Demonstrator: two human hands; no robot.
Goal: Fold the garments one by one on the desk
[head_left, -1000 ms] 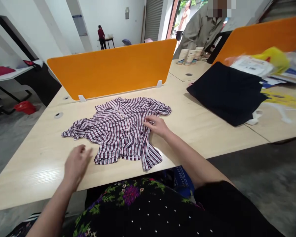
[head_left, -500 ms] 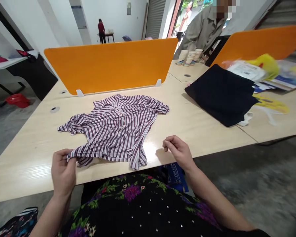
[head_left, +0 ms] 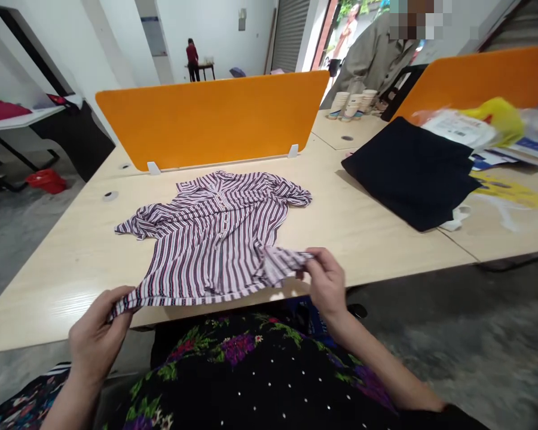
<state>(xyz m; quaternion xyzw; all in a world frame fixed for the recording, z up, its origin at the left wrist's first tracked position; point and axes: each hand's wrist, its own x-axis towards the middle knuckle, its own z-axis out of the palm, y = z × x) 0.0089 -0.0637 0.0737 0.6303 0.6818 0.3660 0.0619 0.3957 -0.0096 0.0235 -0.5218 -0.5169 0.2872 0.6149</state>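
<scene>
Drawn out sideways since the last frame, the near hem of the striped button-front shirt [head_left: 215,239] is now stretching between both hands; the right hand [head_left: 326,283], empty before, is pinching its right corner. I am watching the left hand [head_left: 99,328] gripping the left corner between thumb and fingers, just past the front edge of the pale wooden table [head_left: 80,251]. From where I am viewing, the shirt is lying between and beyond the hands, its collar pointing toward an orange divider [head_left: 215,125], its sleeves spreading on the tabletop.

Right of the shirt, well apart from it, a dark navy cloth [head_left: 412,173] is resting flat, with a yellow plastic bag [head_left: 504,122] and white packaging [head_left: 459,126] lying behind it. Stacked paper cups [head_left: 352,106] are standing past the divider's right end, near a person in a grey shirt [head_left: 372,57]. Farther off, I am seeing a person in a red top [head_left: 192,54] standing at a small table, a roller shutter [head_left: 290,36] hanging behind, and a red bin [head_left: 47,180] sitting on the concrete floor [head_left: 9,239].
</scene>
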